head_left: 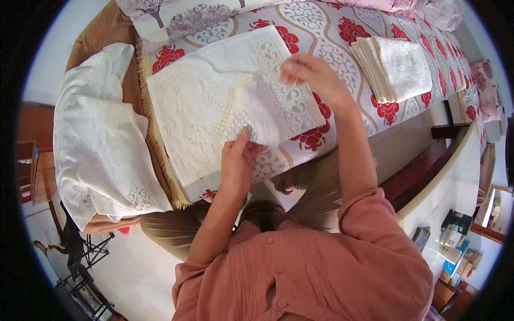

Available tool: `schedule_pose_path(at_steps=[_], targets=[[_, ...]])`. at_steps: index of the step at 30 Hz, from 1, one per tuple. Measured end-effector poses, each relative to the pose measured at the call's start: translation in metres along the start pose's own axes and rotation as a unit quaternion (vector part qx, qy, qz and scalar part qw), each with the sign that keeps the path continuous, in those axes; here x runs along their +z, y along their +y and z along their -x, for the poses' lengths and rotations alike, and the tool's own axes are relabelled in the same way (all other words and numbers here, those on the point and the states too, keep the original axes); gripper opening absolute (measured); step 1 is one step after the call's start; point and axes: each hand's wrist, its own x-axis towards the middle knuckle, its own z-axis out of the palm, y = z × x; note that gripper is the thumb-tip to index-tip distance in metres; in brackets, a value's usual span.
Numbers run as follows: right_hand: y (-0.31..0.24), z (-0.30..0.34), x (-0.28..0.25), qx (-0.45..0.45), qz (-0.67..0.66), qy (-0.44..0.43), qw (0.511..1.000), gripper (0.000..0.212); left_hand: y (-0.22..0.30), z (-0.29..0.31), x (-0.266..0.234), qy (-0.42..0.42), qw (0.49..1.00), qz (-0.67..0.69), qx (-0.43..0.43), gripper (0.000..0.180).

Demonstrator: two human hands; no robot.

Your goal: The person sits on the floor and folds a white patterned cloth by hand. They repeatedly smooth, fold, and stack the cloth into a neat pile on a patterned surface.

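A cream lace-trimmed cloth (187, 117) lies in front of me, spread over a patterned sofa cover. My left hand (239, 160) pinches its near edge, where a lace flap (251, 115) is lifted and folded over. Beneath it, a larger white cloth with a lace corner (295, 109) reaches out to the right. Above that lace border hovers my right hand (313, 75), its fingers bent and smeared by motion. Whether anything is between them does not show.
A stack of folded cream cloths (393, 67) sits at the right on the red-and-grey cover (353, 32). Another white embroidered cloth (99, 139) drapes over the brown armrest (101, 40) at left. Patterned cushions (187, 13) line the back; a dark wooden rail (428, 166) stands right.
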Motion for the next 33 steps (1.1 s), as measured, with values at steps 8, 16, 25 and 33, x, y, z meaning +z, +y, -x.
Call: schedule_pose_path(at_steps=[8, 16, 25, 33], targets=[[-0.002, 0.090, 0.053, 0.024, -0.139, 0.000, 0.990, 0.038, -0.015, 0.024, 0.032, -0.082, 0.991, -0.098, 0.042, 0.023], [-0.062, 0.078, 0.016, -0.012, -0.113, 0.060, 0.992, 0.035, 0.020, 0.027, -0.024, 0.023, 0.634, -0.755, 0.166, 0.049], [0.073, 0.082, 0.002, 0.018, 0.045, 0.131, 0.990, 0.030, 0.018, 0.044, -0.125, 0.097, 0.565, -0.741, 0.349, 0.038], [0.081, 0.095, -0.001, -0.030, 0.042, 0.167, 0.985, 0.021, 0.008, 0.055, -0.127, 0.101, 0.529, -0.781, 0.316, 0.041]])
